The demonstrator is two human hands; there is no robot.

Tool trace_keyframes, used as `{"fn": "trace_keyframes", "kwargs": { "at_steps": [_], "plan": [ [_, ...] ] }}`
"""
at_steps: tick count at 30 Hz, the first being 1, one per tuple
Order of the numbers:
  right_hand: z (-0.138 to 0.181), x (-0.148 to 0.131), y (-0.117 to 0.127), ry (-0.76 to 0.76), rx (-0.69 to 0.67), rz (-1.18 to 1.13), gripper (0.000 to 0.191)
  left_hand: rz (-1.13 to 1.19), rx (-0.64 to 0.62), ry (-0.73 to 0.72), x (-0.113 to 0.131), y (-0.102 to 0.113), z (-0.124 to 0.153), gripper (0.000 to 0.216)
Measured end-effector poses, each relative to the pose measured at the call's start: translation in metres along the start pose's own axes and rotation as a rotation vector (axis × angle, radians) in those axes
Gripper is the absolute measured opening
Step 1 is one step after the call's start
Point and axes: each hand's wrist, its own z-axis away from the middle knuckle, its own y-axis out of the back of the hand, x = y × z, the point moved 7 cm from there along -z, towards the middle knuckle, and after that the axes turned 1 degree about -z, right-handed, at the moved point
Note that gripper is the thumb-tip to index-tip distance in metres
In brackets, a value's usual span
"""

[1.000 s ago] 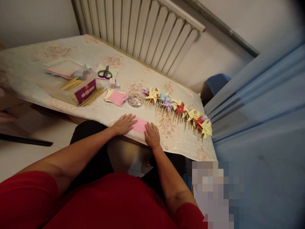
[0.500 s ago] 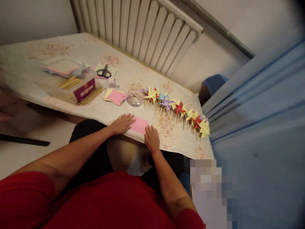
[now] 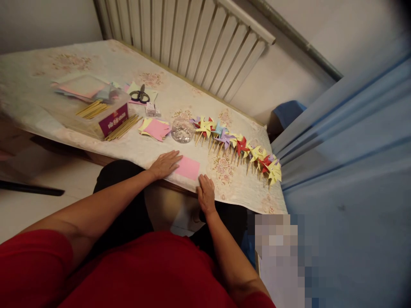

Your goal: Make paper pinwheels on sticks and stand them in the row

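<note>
A pink sheet of paper (image 3: 189, 167) lies flat near the table's front edge. My left hand (image 3: 166, 164) rests on its left end, palm down with the fingers stretched out. Just off the sheet's right corner is my right hand (image 3: 206, 191), its fingers loosely bent over the cloth with nothing seen in them. Beyond the sheet sit a pile of cut pink and yellow papers (image 3: 156, 129) and a clear round dish of small shiny pins (image 3: 182, 131).
A clear plastic box (image 3: 118, 117) with papers and wooden sticks (image 3: 123, 127) stands at the left. Black-handled scissors (image 3: 140, 95) and small white boxes (image 3: 152, 109) lie behind. Paper pinwheels (image 3: 241, 145) line the right side, near a blue curtain (image 3: 337, 171).
My right hand has slid off the pink paper, slightly down and to the right. My left hand stays on the sheet, almost where it was.
</note>
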Motion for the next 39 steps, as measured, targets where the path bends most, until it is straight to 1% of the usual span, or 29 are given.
{"fn": "trace_keyframes", "kwargs": {
  "at_steps": [3,7,11,14,18,25,34,36,39],
  "plan": [
    [-0.008,-0.003,0.002,-0.019,0.007,0.014,0.047,-0.054,0.019,-0.072,0.008,0.000,0.001,0.054],
    [-0.027,-0.021,0.000,0.046,-0.047,0.088,0.051,-0.072,0.048,-0.135,0.013,0.002,0.000,0.054],
    [-0.042,-0.039,-0.013,0.130,-0.153,0.174,0.055,-0.092,0.037,-0.182,0.016,0.000,0.000,0.052],
    [-0.047,-0.044,-0.024,0.147,-0.210,0.228,0.059,-0.115,0.020,-0.204,0.019,-0.002,0.001,0.051],
    [-0.044,-0.044,-0.028,0.148,-0.212,0.265,0.063,-0.139,0.013,-0.209,0.021,-0.001,0.002,0.051],
    [-0.032,-0.044,-0.024,0.137,-0.180,0.262,0.063,-0.134,0.007,-0.207,0.020,-0.002,0.001,0.052],
    [0.001,-0.042,-0.017,0.102,-0.189,0.206,0.064,-0.102,-0.012,-0.188,0.020,-0.002,0.001,0.052],
    [0.000,-0.043,-0.009,0.077,-0.169,0.171,0.062,-0.094,-0.011,-0.188,0.021,-0.002,0.001,0.053],
    [-0.015,-0.049,0.005,0.072,-0.110,0.126,0.060,-0.088,-0.007,-0.188,0.021,-0.001,0.001,0.052]
  ]
}}
